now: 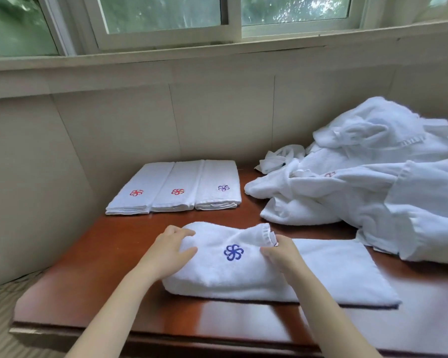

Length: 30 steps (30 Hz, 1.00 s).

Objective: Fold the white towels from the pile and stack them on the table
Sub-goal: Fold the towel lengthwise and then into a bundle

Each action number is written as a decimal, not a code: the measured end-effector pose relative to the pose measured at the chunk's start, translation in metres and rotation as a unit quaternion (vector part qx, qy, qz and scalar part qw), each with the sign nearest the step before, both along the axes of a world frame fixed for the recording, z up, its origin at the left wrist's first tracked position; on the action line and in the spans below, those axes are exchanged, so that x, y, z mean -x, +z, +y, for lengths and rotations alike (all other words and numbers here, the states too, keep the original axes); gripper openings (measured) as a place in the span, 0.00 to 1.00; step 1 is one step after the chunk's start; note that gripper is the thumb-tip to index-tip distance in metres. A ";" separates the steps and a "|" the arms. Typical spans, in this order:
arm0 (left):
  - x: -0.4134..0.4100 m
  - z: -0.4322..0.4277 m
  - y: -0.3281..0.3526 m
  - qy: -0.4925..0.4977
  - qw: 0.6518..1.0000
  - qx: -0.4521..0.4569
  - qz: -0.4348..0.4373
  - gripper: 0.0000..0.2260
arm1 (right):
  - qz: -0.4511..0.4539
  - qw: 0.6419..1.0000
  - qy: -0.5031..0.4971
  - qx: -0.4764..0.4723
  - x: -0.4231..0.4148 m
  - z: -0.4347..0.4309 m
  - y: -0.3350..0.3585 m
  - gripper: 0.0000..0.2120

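A white towel (321,270) with a blue flower emblem lies partly folded on the brown table (93,257); its left part is doubled over and raised. My left hand (170,250) grips the folded left end, thumb on top and fingers curled over the edge. My right hand (279,251) pinches the upper layer near its hemmed corner. Three folded white towels (176,187) lie side by side at the back left, two with red emblems, one with a purple one. The pile of loose white towels (367,177) fills the right side.
A tiled wall and a window sill (166,55) run behind the table. The table's front edge (140,332) is close to me, with patterned floor (0,306) to the left. Bare wood shows between the folded towels and the one I hold.
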<state>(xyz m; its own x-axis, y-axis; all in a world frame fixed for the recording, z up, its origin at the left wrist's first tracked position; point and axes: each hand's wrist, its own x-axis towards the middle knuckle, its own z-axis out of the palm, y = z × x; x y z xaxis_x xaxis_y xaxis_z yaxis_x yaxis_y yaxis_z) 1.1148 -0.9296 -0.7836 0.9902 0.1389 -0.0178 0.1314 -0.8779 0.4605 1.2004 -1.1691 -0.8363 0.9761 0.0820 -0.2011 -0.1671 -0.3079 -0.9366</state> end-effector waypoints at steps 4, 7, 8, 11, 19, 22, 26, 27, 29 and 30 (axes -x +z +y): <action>-0.005 -0.011 -0.013 0.035 0.999 -0.014 0.012 0.24 | -0.077 0.995 -0.061 -0.005 -0.013 -0.066 0.040 0.06; -0.014 -0.032 -0.025 0.027 0.998 0.004 0.057 0.26 | -0.091 0.990 -0.101 0.034 -0.017 -0.132 0.055 0.06; -0.018 -0.041 -0.030 0.020 0.997 0.012 0.074 0.26 | -0.081 0.989 -0.103 0.073 -0.016 -0.148 0.051 0.05; -0.031 -0.069 -0.045 0.015 0.994 -0.001 0.104 0.26 | -0.025 0.967 -0.048 0.250 -0.005 -0.176 0.026 0.04; -0.045 -0.075 -0.059 0.154 0.978 0.103 0.092 0.37 | 0.021 0.999 -0.021 0.033 0.005 -0.202 0.006 0.14; -0.048 -0.073 -0.059 0.159 0.972 0.133 0.114 0.36 | 0.022 0.999 -0.023 0.023 0.003 -0.204 0.004 0.17; -0.050 -0.075 -0.059 0.152 0.960 0.197 0.127 0.29 | 0.002 0.998 -0.045 0.038 0.001 -0.205 0.001 0.17; -0.051 -0.076 -0.059 0.155 0.958 0.206 0.126 0.28 | -0.005 0.997 -0.054 0.055 0.001 -0.205 0.000 0.15; -0.051 -0.075 -0.058 0.170 0.952 0.221 0.126 0.28 | -0.016 0.987 -0.076 0.138 0.001 -0.204 -0.002 0.13; -0.051 -0.074 -0.058 0.178 0.950 0.222 0.124 0.29 | -0.020 0.974 -0.079 0.214 0.000 -0.203 -0.003 0.18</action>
